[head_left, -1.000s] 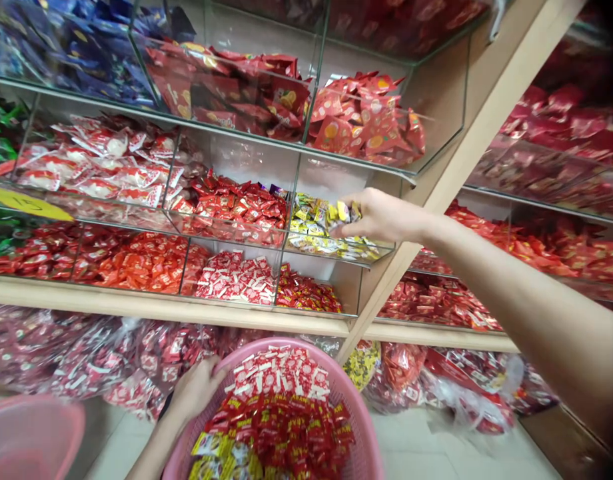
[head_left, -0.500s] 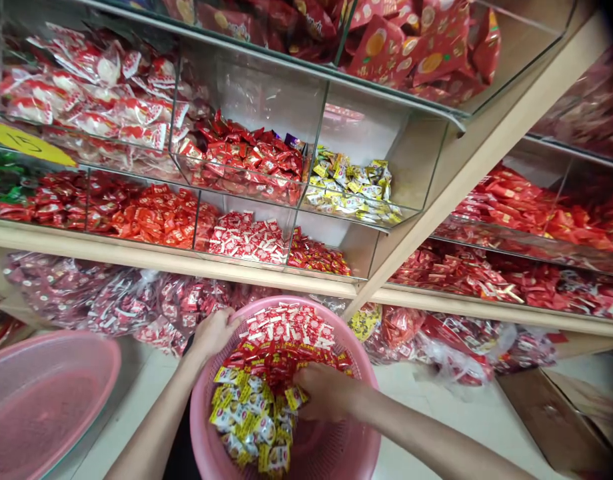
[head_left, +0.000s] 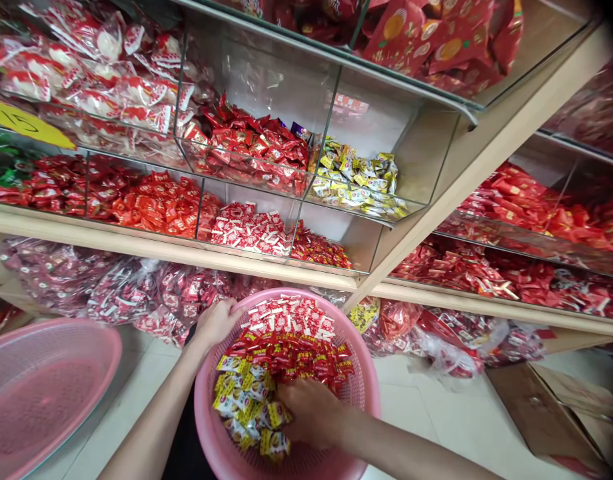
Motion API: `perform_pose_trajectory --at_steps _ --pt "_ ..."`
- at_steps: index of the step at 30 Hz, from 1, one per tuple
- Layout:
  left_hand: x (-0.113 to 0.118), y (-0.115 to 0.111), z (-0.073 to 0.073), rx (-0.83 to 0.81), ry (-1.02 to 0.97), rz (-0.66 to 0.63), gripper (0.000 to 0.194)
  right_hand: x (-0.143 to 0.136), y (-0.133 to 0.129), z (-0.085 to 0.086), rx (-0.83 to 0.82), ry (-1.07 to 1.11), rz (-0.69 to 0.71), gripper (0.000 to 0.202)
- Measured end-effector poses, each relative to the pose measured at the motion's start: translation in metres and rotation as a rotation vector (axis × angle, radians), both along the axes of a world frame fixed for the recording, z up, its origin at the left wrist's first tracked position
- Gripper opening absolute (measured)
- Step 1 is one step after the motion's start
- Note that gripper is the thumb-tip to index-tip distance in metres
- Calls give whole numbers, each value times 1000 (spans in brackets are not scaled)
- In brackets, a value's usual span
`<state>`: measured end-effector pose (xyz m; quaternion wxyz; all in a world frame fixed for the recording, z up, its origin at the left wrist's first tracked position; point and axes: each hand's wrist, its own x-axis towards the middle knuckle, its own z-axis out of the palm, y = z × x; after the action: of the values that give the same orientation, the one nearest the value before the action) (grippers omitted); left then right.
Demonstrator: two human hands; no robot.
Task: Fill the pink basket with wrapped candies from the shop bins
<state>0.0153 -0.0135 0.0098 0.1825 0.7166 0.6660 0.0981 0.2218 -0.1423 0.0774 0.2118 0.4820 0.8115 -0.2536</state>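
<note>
Pale floor tiles (head_left: 406, 408) flank the pink basket (head_left: 372, 383), its rim in the left hand's (head_left: 215, 324) closed grip. Inside, the right hand (head_left: 314, 412) touches yellow-wrapped sweets (head_left: 244, 395); its grip's opening and contents are hidden. Hard pushing could mix them with red sweets (head_left: 306, 357) or tip the basket.

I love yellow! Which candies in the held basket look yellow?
The near-left pile, by the right hand; the red pile and red-and-white pile sit behind.
</note>
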Motion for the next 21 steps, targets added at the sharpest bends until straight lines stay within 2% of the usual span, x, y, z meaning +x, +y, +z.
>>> perform_pose_trajectory --at_steps 5,9,15,21 --pt "0 1 0 9 -3 -4 33 -19 -7 8 45 3 92 31" --pt "0 0 0 6 8 -9 35 -33 -12 0 40 15 138 28" --pt "1 -1 0 2 0 -5 36 -43 -15 -16 44 27 94 27" --pt "0 -1 0 0 -3 -4 35 -30 -9 2 -22 85 -5 29"
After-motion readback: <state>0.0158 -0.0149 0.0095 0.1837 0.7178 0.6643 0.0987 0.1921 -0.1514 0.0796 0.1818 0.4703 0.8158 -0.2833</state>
